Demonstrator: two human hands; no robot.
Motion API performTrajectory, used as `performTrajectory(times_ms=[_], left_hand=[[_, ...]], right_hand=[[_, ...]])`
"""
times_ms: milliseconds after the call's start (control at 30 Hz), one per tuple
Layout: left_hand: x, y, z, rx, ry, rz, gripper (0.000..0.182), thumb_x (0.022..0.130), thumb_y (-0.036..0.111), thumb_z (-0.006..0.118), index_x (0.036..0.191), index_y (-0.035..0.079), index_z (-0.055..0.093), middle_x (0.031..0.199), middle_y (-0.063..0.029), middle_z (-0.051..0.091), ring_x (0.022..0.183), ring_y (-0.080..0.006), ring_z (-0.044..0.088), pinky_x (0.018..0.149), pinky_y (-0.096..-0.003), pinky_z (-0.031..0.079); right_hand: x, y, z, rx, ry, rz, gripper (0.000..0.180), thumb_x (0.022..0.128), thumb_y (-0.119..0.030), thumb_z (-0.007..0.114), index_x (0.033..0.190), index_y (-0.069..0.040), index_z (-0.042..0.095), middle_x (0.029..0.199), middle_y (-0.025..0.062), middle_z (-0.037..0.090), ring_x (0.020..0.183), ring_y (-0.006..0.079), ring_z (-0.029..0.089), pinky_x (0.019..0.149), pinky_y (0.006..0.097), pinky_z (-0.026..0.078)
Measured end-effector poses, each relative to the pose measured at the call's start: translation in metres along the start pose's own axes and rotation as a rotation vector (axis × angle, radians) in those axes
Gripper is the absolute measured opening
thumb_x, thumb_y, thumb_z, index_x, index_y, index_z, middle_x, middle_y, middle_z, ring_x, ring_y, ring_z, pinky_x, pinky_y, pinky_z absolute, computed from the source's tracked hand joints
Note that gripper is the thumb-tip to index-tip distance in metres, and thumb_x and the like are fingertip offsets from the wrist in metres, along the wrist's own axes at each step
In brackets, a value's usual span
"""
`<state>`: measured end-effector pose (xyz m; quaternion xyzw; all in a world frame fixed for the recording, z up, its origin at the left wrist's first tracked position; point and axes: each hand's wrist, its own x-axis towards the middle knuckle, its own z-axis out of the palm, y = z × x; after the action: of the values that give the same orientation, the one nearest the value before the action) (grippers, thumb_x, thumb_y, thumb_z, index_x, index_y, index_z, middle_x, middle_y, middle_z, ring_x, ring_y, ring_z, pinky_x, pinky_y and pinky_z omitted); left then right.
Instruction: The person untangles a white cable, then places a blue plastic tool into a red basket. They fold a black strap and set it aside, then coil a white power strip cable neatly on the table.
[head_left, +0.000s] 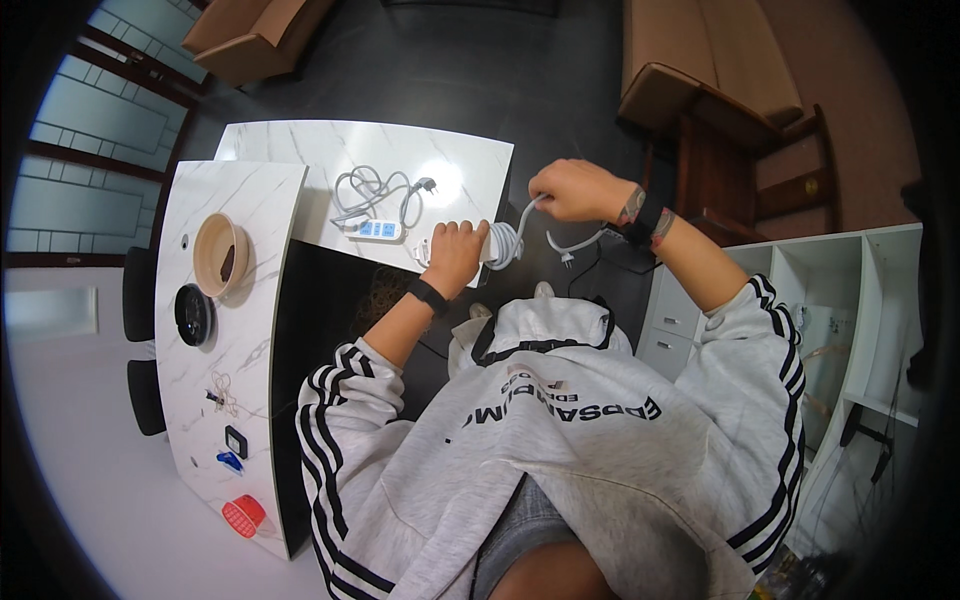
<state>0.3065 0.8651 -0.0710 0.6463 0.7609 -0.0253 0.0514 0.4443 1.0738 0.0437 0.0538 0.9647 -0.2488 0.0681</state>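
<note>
My left hand is closed around a white power strip at the corner of the marble-patterned table. Grey cord is wound in several turns around the strip's end beside my fingers. My right hand, raised to the right past the table edge, pinches the same cord, which runs down to the turns. The cord's free end, with a white plug, hangs below my right hand. A second power strip, white with blue sockets, lies on the table left of my left hand, its grey cord loosely looped and its dark plug beside it.
On the left counter stand a beige bowl, a black round dish, a small cable bundle, a small black device and a red plastic basket. White shelving and a wooden chair are at the right.
</note>
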Motion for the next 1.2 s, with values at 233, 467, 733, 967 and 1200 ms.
performTrajectory(times_ms=[233, 467, 733, 967, 1200], left_hand=[[-0.012, 0.022, -0.033, -0.137, 0.186, 0.226, 0.073, 0.061, 0.012, 0.076, 0.129, 0.012, 0.052, 0.090, -0.0056, 0.058, 0.085, -0.0234, 0.056, 0.077, -0.0359, 0.040], [-0.004, 0.025, -0.043, -0.153, 0.228, 0.187, 0.064, 0.061, 0.005, 0.070, 0.124, 0.010, 0.055, 0.089, -0.0055, 0.057, 0.083, -0.0241, 0.056, 0.076, -0.0357, 0.039], [-0.013, 0.031, -0.046, -0.218, 0.220, 0.234, 0.066, 0.062, 0.006, 0.070, 0.126, 0.010, 0.054, 0.091, -0.0060, 0.057, 0.086, -0.0250, 0.056, 0.077, -0.0361, 0.039], [-0.026, 0.037, -0.070, -0.262, 0.306, 0.369, 0.069, 0.059, 0.010, 0.075, 0.125, 0.008, 0.053, 0.102, -0.0071, 0.058, 0.096, -0.0249, 0.056, 0.085, -0.0373, 0.040], [-0.025, 0.033, -0.087, -0.389, 0.487, 0.344, 0.062, 0.058, 0.011, 0.075, 0.116, 0.004, 0.053, 0.107, -0.0093, 0.059, 0.098, -0.0254, 0.057, 0.085, -0.0379, 0.040]], right_hand=[[0.002, 0.009, -0.017, 0.001, 0.228, -0.058, 0.016, 0.084, -0.022, 0.066, 0.086, -0.006, 0.068, 0.082, 0.0092, 0.064, 0.080, 0.0306, 0.062, 0.071, 0.0397, 0.049], [0.003, -0.014, -0.026, -0.017, 0.456, -0.217, 0.014, 0.084, -0.020, 0.066, 0.085, -0.006, 0.065, 0.077, 0.0068, 0.060, 0.074, 0.0273, 0.060, 0.066, 0.0360, 0.048], [0.000, -0.002, -0.025, 0.005, 0.385, -0.105, 0.017, 0.087, -0.023, 0.063, 0.086, -0.007, 0.068, 0.081, 0.0071, 0.062, 0.079, 0.0279, 0.062, 0.069, 0.0377, 0.048], [-0.002, 0.038, 0.001, 0.184, 0.249, 0.000, 0.023, 0.090, -0.027, 0.061, 0.092, -0.005, 0.070, 0.087, 0.0100, 0.065, 0.083, 0.0294, 0.062, 0.073, 0.0386, 0.048], [-0.008, 0.057, 0.039, 0.380, 0.171, -0.035, 0.028, 0.094, -0.029, 0.057, 0.093, -0.003, 0.068, 0.086, 0.0122, 0.064, 0.081, 0.0277, 0.062, 0.073, 0.0367, 0.048]])
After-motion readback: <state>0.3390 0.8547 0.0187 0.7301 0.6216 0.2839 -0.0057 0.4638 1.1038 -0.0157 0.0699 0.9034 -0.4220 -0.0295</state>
